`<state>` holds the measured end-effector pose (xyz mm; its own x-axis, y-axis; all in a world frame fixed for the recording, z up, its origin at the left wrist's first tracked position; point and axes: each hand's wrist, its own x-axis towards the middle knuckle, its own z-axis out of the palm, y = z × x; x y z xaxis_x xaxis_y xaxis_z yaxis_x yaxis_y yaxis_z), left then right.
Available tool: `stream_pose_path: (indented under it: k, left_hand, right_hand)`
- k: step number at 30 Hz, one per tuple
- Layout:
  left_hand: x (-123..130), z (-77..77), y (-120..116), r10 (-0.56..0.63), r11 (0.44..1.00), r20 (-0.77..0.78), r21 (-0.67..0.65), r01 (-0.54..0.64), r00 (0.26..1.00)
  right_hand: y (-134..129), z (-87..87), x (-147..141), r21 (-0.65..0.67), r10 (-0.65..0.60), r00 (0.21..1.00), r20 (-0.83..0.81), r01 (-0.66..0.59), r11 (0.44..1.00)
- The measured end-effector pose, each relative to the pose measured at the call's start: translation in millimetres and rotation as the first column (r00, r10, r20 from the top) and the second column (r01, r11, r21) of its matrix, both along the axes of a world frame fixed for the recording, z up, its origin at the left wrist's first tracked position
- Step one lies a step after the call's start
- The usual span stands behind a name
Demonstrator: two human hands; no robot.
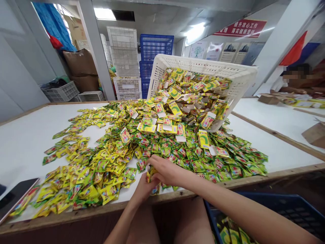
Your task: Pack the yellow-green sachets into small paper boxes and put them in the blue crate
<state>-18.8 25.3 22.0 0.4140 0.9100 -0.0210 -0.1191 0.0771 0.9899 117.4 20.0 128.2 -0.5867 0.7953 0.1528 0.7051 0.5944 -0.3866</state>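
Note:
Near the table's front edge my left hand [146, 184] is closed round a small yellow box [148, 175], mostly covered by fingers. My right hand [162, 168] is closed over the top of the same box, its fingertips at the upper end, where a white flap shows. Whether a packet is between the fingertips is too small to tell. Around both hands lie heaps of small packets, yellow ones [86, 179] to the left and green ones [165, 150] behind and to the right. Behind them a tilted white basket [231, 69] spills yellow boxes [175, 107] with open flaps onto the packets.
A phone [17, 196] lies at the table's left front corner. A blue crate [279, 200] with filled boxes stands below the front edge at right. A wooden strip [274, 134] divides the tables. Stacked crates [125, 56] stand behind; another person [296, 81] sits far right.

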Motion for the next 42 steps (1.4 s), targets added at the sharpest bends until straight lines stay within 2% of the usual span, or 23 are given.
stream_pose_path:
  k: [3, 7, 10, 14, 17, 19, 22, 24, 26, 28, 33, 35, 39, 42]
  left_hand:
    - [1.6, -1.5, 3.5, -0.003, 1.0, 0.043, 0.02, 0.002, 0.999]
    - [4.4, -1.0, 4.4, -0.104, 0.994, 0.035, 0.042, 0.102, 0.994]
    - [5.4, -4.7, 5.5, -0.097, 0.993, 0.015, 0.074, 0.096, 0.995]
    - [2.2, -10.8, 8.3, -0.019, 0.994, -0.016, 0.104, 0.02, 1.0]
    - [-2.0, -11.4, 10.1, 0.069, 0.992, -0.005, 0.11, -0.068, 0.998]
    - [-4.0, -10.1, 10.8, 0.094, 0.991, 0.01, 0.093, -0.095, 0.996]
    - [-5.2, -7.9, 9.6, 0.106, 0.989, 0.022, 0.097, -0.107, 0.994]
    - [-5.9, -7.5, 5.7, 0.107, 0.989, 0.03, 0.099, -0.11, 0.994]
    - [-8.3, -8.2, -0.4, 0.137, 0.985, 0.05, 0.099, -0.142, 0.989]
    - [-13.0, -9.5, -6.6, 0.174, 0.975, 0.049, 0.133, -0.179, 0.984]
    - [-25.7, -10.9, -8.6, 0.159, 0.95, -0.178, 0.295, -0.102, 0.971]
    - [-26.8, -10.5, -4.9, 0.173, 0.939, -0.186, 0.327, -0.105, 0.967]
    - [-25.3, -10.3, -0.6, 0.219, 0.923, -0.033, 0.331, -0.196, 0.975]
    - [-27.5, -9.0, -0.9, 0.202, 0.92, -0.078, 0.356, -0.162, 0.976]
  right_hand:
    - [-3.1, -8.3, 9.9, -0.003, -0.136, 0.963, -0.232, 0.139, 0.99]
    - [-5.6, -24.6, 15.6, 0.102, -0.229, 0.944, -0.236, 0.259, 0.961]
    - [-4.1, -36.8, 12.1, 0.117, -0.253, 0.95, -0.184, 0.277, 0.954]
    - [-2.5, -50.2, 8.1, 0.022, -0.239, 0.965, -0.108, 0.243, 0.97]
    - [-7.6, -62.2, 7.4, -0.041, -0.225, 0.951, -0.214, 0.222, 0.974]
    - [-13.3, -73.0, 6.4, -0.105, -0.254, 0.871, -0.422, 0.231, 0.967]
    - [-21.0, -91.5, 2.7, -0.231, -0.336, 0.629, -0.701, 0.245, 0.942]
    - [-23.7, -102.0, -0.2, -0.285, -0.37, 0.517, -0.772, 0.239, 0.928]
    - [-24.1, -108.6, -2.0, -0.311, -0.388, 0.463, -0.797, 0.236, 0.921]
    - [-23.2, -111.0, -2.4, -0.313, -0.394, 0.462, -0.794, 0.244, 0.918]
    - [-20.6, -107.3, -3.8, -0.232, -0.353, 0.622, -0.699, 0.269, 0.935]
    - [-20.1, -106.3, -7.1, -0.195, -0.335, 0.615, -0.714, 0.284, 0.939]
    - [-19.6, -107.3, -14.2, -0.235, -0.375, 0.516, -0.77, 0.317, 0.919]
    - [-19.6, -106.4, -15.1, -0.209, -0.35, 0.557, -0.753, 0.302, 0.93]
